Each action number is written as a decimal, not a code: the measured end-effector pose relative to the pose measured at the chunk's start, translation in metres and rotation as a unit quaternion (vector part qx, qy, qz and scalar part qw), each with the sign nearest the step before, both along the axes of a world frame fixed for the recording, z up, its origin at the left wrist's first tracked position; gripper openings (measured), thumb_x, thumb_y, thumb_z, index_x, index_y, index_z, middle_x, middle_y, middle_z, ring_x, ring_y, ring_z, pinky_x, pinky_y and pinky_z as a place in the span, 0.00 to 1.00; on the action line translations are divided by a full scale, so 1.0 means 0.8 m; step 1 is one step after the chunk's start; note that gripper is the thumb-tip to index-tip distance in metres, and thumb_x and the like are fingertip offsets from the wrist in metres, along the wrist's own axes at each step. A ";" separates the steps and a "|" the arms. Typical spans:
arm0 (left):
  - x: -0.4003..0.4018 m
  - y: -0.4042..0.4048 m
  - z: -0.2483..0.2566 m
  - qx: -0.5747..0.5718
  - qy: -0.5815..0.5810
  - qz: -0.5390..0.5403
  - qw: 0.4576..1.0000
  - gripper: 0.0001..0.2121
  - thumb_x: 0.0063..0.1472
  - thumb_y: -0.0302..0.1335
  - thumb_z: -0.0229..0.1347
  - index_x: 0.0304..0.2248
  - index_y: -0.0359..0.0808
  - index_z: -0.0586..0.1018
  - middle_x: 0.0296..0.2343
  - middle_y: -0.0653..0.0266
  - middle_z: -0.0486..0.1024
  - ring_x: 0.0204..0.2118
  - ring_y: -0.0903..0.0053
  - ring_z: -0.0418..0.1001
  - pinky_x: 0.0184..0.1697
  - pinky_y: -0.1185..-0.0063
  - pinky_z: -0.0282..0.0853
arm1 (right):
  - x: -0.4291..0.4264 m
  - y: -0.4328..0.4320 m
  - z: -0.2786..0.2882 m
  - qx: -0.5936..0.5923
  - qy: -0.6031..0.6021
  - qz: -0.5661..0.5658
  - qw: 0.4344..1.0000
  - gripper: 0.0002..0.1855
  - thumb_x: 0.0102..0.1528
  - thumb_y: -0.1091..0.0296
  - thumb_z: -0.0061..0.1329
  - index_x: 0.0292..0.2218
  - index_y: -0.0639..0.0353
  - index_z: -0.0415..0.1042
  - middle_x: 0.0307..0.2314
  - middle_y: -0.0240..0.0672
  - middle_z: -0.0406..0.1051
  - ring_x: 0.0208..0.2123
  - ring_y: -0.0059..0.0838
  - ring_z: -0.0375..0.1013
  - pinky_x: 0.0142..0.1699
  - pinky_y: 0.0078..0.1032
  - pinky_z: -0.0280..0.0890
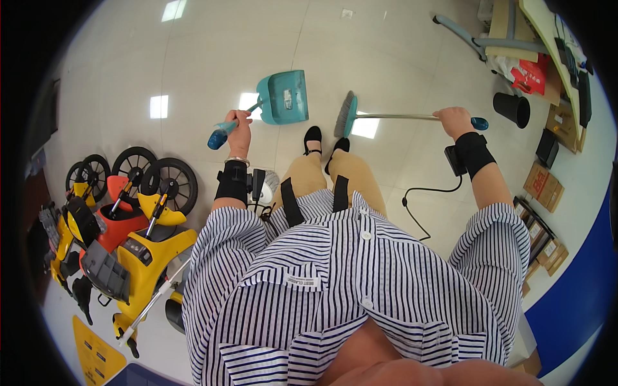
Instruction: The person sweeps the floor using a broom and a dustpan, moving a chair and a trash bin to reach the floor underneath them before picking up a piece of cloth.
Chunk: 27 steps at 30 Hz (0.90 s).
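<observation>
My left hand (240, 129) grips the handle of a teal dustpan (287, 98), near its dark blue end. The pan, with a pale label or mark inside it, is out in front of my feet on the left. In my right hand (455, 122) is the metal handle of a broom (352, 114), its blue end cap sticking out past my fist. The teal broom head with grey bristles is just beyond my shoe. A gap separates the bristles from the dustpan's front edge.
Several yellow and red ride-on vehicles (169, 186) with black wheels stand on my left. On the right are a black waste bin (512, 110), cardboard boxes (543, 186) and a grey-legged table (512, 46). A black cable (410, 212) hangs from my right wrist. The tiled floor (217, 53) reflects ceiling lights.
</observation>
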<state>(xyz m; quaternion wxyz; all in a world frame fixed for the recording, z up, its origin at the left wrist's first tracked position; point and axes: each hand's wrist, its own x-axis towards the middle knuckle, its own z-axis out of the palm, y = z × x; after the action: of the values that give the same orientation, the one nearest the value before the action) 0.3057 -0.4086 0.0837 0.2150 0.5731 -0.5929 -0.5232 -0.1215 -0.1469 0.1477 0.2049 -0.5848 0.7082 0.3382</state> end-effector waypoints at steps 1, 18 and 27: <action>0.007 -0.002 -0.005 0.002 0.030 0.020 0.999 0.10 0.57 0.28 0.41 0.22 0.30 0.65 0.23 0.61 0.69 0.24 0.78 0.68 0.29 0.83 0.67 | -0.001 -0.002 -0.004 -0.009 -0.003 0.002 1.000 0.14 0.47 0.70 0.39 0.36 0.43 0.71 0.23 0.34 0.70 0.26 0.34 0.70 0.31 0.28 0.64; 0.011 -0.006 0.012 -0.038 -0.023 -0.036 0.998 0.10 0.57 0.28 0.41 0.22 0.30 0.65 0.22 0.61 0.69 0.22 0.79 0.68 0.27 0.83 0.67 | 0.035 0.043 -0.010 0.002 0.013 -0.015 1.000 0.16 0.46 0.73 0.39 0.36 0.42 0.70 0.20 0.33 0.69 0.24 0.32 0.70 0.28 0.26 0.65; 0.028 0.001 -0.025 -0.047 0.026 -0.029 0.998 0.10 0.57 0.29 0.41 0.22 0.30 0.65 0.22 0.62 0.69 0.21 0.79 0.67 0.26 0.84 0.66 | 0.001 0.079 0.052 -0.049 -0.017 -0.088 0.995 0.18 0.45 0.74 0.39 0.37 0.42 0.69 0.24 0.35 0.70 0.29 0.36 0.69 0.32 0.29 0.64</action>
<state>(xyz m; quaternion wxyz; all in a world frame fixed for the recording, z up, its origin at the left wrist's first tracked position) 0.3277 -0.4078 0.0639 0.2419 0.5313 -0.6276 -0.5151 -0.1207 -0.0833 0.1892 0.2172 -0.5351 0.7693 0.2732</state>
